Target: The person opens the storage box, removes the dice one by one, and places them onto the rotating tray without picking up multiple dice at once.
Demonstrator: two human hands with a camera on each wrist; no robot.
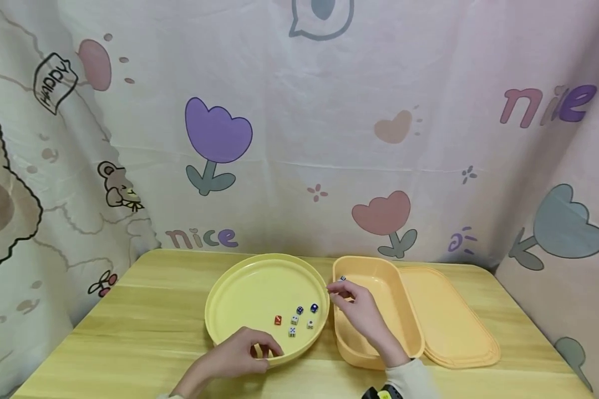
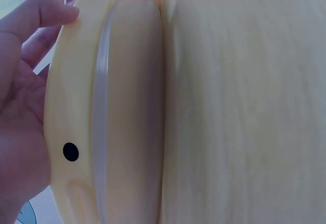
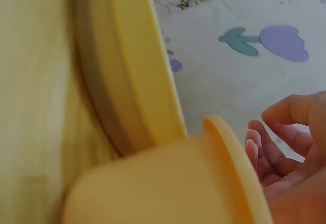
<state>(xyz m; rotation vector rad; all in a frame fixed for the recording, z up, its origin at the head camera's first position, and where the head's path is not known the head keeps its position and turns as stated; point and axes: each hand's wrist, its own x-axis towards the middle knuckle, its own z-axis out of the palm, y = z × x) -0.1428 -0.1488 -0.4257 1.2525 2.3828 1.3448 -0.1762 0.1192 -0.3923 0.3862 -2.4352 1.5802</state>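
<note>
My left hand (image 1: 237, 353) grips the near rim of a round yellow tray (image 1: 244, 271). In the left wrist view the thumb lies against the tray's outer wall (image 2: 76, 86), with fingers behind the rim. Inside the tray, toward its right side, lie a red die (image 1: 278, 320), two blue dice (image 1: 300, 310) and several white dice (image 1: 292, 332). My right hand (image 1: 359, 310) hovers over the left edge of an orange box (image 1: 413, 324), thumb and fingers loosely bent and nothing visible between them. Just beyond its fingers, within the box, shows a small die (image 1: 343, 279).
A flat orange lid (image 1: 449, 316) lies on the table to the right of the box. The tray and box stand close side by side on the wood-grain table (image 1: 130, 316). A printed cloth (image 1: 289, 138) hangs behind the table and along both sides.
</note>
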